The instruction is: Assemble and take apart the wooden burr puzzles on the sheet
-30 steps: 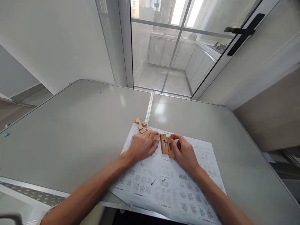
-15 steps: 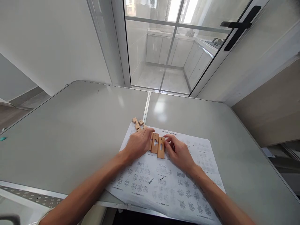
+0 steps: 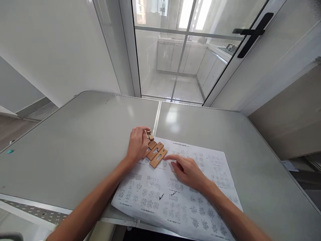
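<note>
On the printed sheet (image 3: 175,211) lie flat wooden puzzle pieces with cut-out slots, side by side and slanted. The nearest piece, marked 2 (image 3: 155,163), has a long oval slot. Beside it is the piece marked 1 (image 3: 151,155), and another is partly covered by my left hand (image 3: 136,144). That hand curls round small wooden blocks (image 3: 150,136) at the far end of the row; its grip is partly hidden. My right hand (image 3: 189,169) has its index finger stretched out, its tip at the right edge of piece 2, other fingers bent, holding nothing.
The sheet, covered in line drawings, lies on a grey table (image 3: 75,144) with a seam (image 3: 157,117) down its middle. Behind the table stands a glass door (image 3: 185,67) with a black handle (image 3: 253,32). A small teal object (image 3: 10,151) is at the far left.
The wooden pieces have turned from nearly upright to slanted and shifted left. My left hand has moved left and away from me, onto the far blocks. My right index finger has followed leftward.
</note>
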Tool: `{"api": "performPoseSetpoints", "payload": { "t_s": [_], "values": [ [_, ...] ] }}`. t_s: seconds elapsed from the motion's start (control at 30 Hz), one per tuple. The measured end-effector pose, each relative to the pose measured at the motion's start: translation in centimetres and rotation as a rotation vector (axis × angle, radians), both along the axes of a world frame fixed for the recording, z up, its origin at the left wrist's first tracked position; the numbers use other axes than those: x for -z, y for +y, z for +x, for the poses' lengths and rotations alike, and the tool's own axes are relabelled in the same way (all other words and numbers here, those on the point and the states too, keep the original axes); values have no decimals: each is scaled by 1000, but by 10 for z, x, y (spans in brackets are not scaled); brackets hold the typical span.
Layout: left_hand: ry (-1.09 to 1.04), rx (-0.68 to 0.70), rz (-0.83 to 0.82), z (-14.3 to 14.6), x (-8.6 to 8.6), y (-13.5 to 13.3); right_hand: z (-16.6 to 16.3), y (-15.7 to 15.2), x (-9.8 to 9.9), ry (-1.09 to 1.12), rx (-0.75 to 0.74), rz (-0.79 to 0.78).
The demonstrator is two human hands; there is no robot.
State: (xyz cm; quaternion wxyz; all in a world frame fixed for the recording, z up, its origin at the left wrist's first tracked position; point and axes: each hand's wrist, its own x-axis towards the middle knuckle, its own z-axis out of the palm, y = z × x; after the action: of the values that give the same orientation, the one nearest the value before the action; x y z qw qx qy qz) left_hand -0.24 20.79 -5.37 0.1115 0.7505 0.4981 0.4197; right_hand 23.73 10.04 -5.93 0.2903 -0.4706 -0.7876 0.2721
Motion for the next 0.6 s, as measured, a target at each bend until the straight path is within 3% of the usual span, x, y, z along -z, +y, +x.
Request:
{"api": "performPoseSetpoints", "payload": {
  "t_s": [0.13,0.37,0.6],
  "values": [
    [-64,6,-102,-9,3,13,-1,0,-1,31,34,-25],
    [109,195,-184,-9,-1,11,-1,1,0,54,47,-39],
    [136,152,-165,-14,-1,15,-2,1,0,74,58,-67]
  ]
}}
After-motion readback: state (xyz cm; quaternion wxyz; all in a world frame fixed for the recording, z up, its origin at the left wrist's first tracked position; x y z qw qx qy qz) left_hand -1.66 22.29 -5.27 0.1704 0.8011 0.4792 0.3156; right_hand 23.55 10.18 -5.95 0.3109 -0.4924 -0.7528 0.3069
